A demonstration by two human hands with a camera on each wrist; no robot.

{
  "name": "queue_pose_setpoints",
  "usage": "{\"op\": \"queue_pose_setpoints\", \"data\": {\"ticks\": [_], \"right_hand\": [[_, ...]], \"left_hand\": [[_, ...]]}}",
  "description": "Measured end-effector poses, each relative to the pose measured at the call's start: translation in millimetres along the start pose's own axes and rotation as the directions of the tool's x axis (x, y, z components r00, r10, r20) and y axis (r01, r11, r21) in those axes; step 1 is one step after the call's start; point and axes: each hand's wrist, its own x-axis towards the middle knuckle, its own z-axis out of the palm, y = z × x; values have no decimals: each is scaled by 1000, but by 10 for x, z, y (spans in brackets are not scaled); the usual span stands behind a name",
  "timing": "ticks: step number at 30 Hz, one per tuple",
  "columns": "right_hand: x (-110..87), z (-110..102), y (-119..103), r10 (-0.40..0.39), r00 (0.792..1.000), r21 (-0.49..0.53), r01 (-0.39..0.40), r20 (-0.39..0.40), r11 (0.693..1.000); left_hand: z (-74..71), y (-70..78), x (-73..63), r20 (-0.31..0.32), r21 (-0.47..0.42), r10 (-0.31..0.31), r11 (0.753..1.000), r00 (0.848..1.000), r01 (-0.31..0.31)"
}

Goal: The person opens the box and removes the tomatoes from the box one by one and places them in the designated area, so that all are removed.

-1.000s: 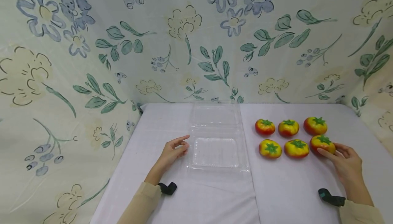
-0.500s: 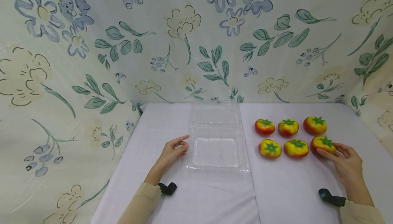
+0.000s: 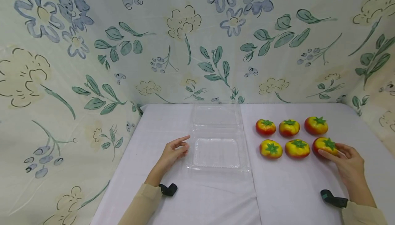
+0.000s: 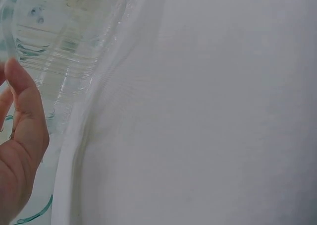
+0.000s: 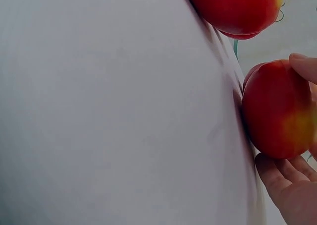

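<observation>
My right hand [image 3: 350, 165] grips a red-and-yellow toy tomato [image 3: 324, 146] with a green star-shaped top, thumb on its near side and fingers round its right side. In the right wrist view the thumb and fingertips press this tomato [image 5: 277, 111] from opposite sides; it sits at or close to the cloth. My left hand [image 3: 171, 153] is loosely bent and holds nothing. Its fingertips are at the left edge of a clear plastic clamshell box [image 3: 217, 168], which lies unfolded with its lid [image 3: 217, 115] toward the back. Whether they touch the box, I cannot tell.
Several more toy tomatoes stand in two rows left of and behind the gripped one, among them a near-row tomato [image 3: 297, 149] and a back-right tomato [image 3: 316, 125]. A white cloth [image 3: 216, 197] covers the table, with a floral curtain [image 3: 185, 63] behind.
The gripped tomato has tilted slightly, its green top turning to the right, while my right hand stays nearly in place. The left hand and the box have not visibly moved.
</observation>
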Motion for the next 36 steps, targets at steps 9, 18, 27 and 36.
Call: {"op": "queue_pose_setpoints", "data": {"ticks": [9,18,27,36], "right_hand": [[27,1,19,-10,1000,-5,10,1,1000],[-4,12,-32,4,1000,-16,-4,-1,1000],[-45,-59,-50,-24,1000,120,25,-11,993],[-120,-53,-208,-84,986,-19,82,-146,996]], "left_hand": [[-5,9,6,-2,0,-4,1000,1000,4],[-6,12,10,-4,2,7,1000,1000,-7],[-6,20,15,-23,-40,13,999,1000,-14],[-55,88,56,-70,-56,41,997,997,-45]]}}
